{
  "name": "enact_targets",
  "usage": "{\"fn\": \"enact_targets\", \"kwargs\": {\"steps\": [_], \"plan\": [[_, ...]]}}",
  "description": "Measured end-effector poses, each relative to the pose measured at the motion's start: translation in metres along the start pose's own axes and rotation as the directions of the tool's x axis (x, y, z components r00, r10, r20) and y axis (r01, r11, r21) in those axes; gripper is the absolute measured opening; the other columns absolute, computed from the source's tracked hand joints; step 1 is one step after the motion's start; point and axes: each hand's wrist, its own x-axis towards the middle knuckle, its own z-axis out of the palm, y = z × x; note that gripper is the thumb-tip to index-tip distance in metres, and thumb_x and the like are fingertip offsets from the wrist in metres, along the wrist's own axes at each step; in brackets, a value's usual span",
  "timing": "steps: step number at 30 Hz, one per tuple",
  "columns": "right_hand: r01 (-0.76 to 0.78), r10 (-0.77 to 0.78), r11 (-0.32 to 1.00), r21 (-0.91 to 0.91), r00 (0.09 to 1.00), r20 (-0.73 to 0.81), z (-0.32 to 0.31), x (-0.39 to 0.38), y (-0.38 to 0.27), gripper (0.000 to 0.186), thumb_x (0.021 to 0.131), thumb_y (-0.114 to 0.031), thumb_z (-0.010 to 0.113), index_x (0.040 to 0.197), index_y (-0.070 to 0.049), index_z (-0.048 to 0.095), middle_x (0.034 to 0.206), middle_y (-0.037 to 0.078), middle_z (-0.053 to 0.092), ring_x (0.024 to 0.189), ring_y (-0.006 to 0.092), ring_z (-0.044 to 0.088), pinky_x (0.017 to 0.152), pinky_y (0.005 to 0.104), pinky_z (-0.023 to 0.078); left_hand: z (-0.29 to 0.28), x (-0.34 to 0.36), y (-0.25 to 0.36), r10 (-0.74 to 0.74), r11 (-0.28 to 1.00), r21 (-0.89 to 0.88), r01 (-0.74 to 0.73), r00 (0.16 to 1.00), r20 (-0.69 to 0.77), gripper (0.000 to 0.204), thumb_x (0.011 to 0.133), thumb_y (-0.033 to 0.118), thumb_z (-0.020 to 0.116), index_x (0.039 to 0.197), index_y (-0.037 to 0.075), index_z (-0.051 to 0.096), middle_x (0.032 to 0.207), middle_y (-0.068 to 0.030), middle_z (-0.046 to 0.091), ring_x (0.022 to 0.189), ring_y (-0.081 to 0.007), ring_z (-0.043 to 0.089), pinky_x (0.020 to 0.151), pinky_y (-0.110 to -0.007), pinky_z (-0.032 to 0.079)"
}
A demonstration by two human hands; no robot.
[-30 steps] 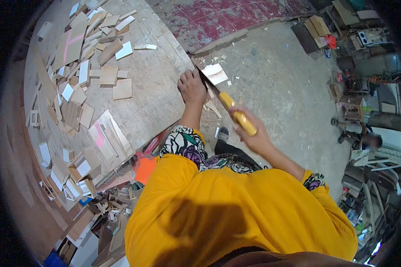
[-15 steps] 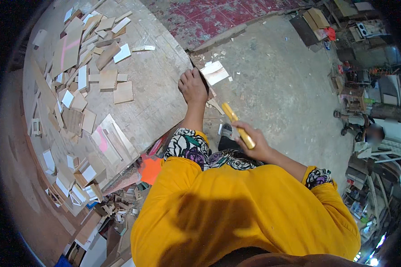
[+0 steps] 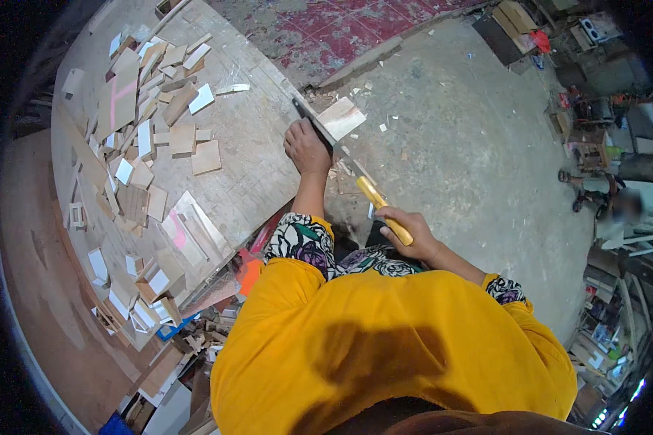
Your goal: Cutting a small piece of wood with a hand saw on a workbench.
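My right hand [image 3: 413, 233] is wrapped round the yellow handle [image 3: 374, 192] of a tool with a long, narrow grey blade [image 3: 313, 117]. Whether it is a saw or a long knife I cannot tell. The blade slants across the corner of the worktable [image 3: 250, 159], just beyond my left hand [image 3: 308, 147]. That hand rests at the table edge with its fingers curled, and what lies under them is hidden. Close past the blade is a pale flat wood piece [image 3: 341, 118]; whether it touches the blade is unclear.
Wood offcuts [image 3: 183, 138], some white-faced, are heaped over the table's left side. Wood chips [image 3: 383, 127] dot the concrete floor [image 3: 471, 159]. An orange thing [image 3: 248, 277] and more scraps sit below the table edge. Another person [image 3: 617, 203] is at the far right.
The blade, seen nearly edge-on before, now shows its length across the table corner. The view has shifted slightly, and the pale wood piece sits at a different angle. Both hands keep their places.
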Motion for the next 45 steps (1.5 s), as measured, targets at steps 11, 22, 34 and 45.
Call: {"fn": "enact_targets", "kwargs": {"steps": [11,22,34,45], "plan": [[0.306,-0.302,0.952,-0.023,0.947,0.111,0.015,0.018,0.004,0.031,0.08,-0.015,0.063,0.11,-0.015,0.055,0.081,0.013,0.062,0.069,0.0335,0.061,0.062,0.0384,0.049,-0.033,-0.022,-0.065,-0.009,1.0,0.009,0.009,0.999,0.033,0.056,0.067,0.02,0.062,0.118,-0.001,0.05,0.123,-0.0136,0.046,0.117,-0.0306,0.04,0.098,-0.045,0.028],[0.312,-0.305,0.95,0.014,0.919,0.248,0.059,0.043,0.028,0.047,0.078,-0.009,0.064,0.122,-0.017,0.051,0.101,0.015,0.063,0.086,0.0325,0.062,0.076,0.0337,0.048,-0.097,-0.021,-0.137,-0.081,0.994,0.083,0.065,0.973,0.214,0.045,0.061,0.014,0.064,0.103,-0.002,0.058,0.12,-0.02,0.049,0.112,-0.0341,0.045,0.094,-0.043,0.038],[0.139,-0.157,0.966,0.22,0.985,0.068,0.072,0.043,0.029,0.05,0.08,-0.012,0.064,0.125,-0.014,0.043,0.109,0.016,0.061,0.097,0.0318,0.062,0.078,0.0346,0.048,-0.097,-0.008,-0.131,-0.231,0.973,0.072,0.221,0.949,0.213,0.047,0.061,0.008,0.067,0.104,-0.002,0.052,0.116,-0.0212,0.048,0.109,-0.0378,0.046,0.094,-0.042,0.041],[0.135,-0.147,0.959,0.248,0.989,0.032,0.066,0.045,0.01,0.047,0.078,-0.013,0.066,0.119,-0.008,0.044,0.098,0.013,0.059,0.079,0.025,0.063,0.07,0.0322,0.048,-0.106,0.004,-0.134,-0.183,0.978,0.161,0.131,0.908,0.378,0.047,0.059,0.014,0.07,0.1,-0.001,0.053,0.11,-0.0199,0.052,0.109,-0.0369,0.048,0.091,-0.043,0.043]]}}
